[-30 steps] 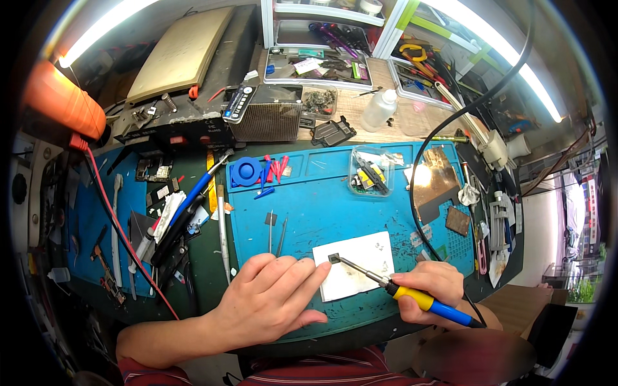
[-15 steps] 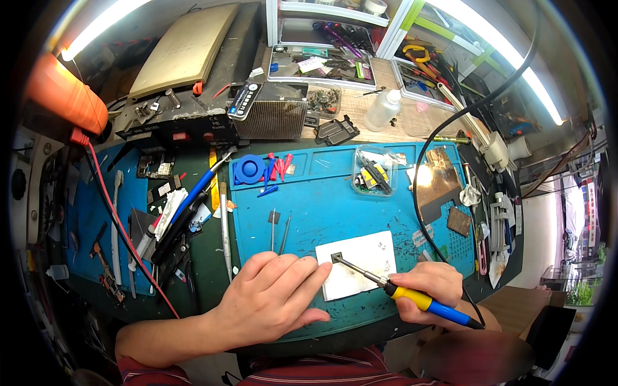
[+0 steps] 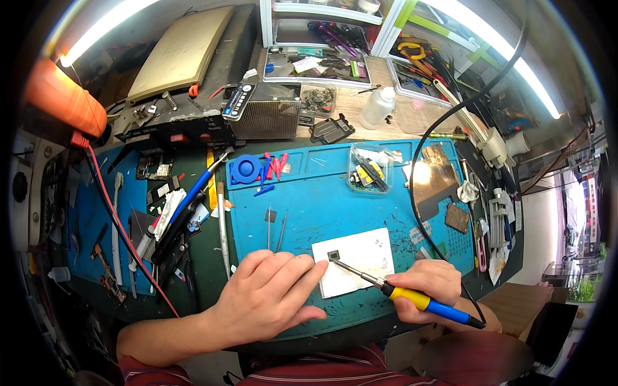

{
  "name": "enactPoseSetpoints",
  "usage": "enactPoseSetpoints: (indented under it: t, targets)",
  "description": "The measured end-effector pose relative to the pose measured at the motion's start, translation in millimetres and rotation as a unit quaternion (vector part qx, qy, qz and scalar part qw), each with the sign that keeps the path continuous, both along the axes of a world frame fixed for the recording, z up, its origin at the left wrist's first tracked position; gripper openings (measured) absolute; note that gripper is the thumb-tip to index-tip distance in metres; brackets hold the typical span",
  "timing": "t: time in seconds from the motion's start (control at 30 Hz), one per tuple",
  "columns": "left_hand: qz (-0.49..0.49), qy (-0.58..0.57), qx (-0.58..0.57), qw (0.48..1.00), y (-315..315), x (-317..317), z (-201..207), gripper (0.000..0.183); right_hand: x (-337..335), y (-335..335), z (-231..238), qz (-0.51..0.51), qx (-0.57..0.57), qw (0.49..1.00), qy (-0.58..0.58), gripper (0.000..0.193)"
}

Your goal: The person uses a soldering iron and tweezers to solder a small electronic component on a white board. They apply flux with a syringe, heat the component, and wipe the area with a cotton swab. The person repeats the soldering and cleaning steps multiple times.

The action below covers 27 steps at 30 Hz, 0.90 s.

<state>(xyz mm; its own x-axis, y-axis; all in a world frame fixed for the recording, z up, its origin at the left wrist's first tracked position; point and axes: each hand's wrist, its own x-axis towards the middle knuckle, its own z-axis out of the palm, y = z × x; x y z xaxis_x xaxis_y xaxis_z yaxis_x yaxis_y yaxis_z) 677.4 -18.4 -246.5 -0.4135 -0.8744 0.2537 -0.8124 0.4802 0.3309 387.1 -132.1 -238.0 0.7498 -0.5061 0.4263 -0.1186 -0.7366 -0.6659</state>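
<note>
In my right hand (image 3: pixel 425 286) is a soldering iron (image 3: pixel 412 297) with a yellow and blue handle, its metal shaft slanting up to the left. The tip is at a small dark square chip (image 3: pixel 333 255) lying on a folded white cloth or paper pad (image 3: pixel 360 270); whether it touches cannot be made out. My left hand (image 3: pixel 267 289) has its fingers stretched out, the index fingertip at the pad's left edge beside the chip, and holds nothing. Tweezers (image 3: pixel 280 233) lie on the blue mat (image 3: pixel 302 212) just beyond my left fingers, near a small dark square.
A black cable (image 3: pixel 418 174) arcs over the right side to the iron. A clear box of parts (image 3: pixel 370 168) and a copper-coloured plate (image 3: pixel 434 177) lie at the mat's back. Blue-handled tools (image 3: pixel 193 193) crowd the left. A plastic bottle (image 3: pixel 378 108) stands behind.
The whole view has shifted slightly. The iron's tip has moved a little toward the chip's lower right side, and more of the chip shows. My left hand keeps its place by the pad.
</note>
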Motion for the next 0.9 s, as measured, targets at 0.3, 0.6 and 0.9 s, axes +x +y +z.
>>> enactPoseSetpoints:
  t: [0.3,0.6,0.9]
  targets:
    - [-0.001,-0.018,0.001,1.000,-0.5,0.9,3.2,0.064,-2.5,0.8,0.0,0.003,-0.008,1.000,-0.005,0.034]
    - [-0.001,-0.006,0.000,1.000,0.0,-0.5,0.4,0.068,-3.2,2.2,-0.2,-0.002,-0.021,1.000,-0.016,0.035]
    - [-0.001,-0.005,0.000,1.000,-0.7,-1.3,0.0,0.069,-3.2,4.6,-2.8,-0.006,-0.033,0.999,-0.023,0.034]
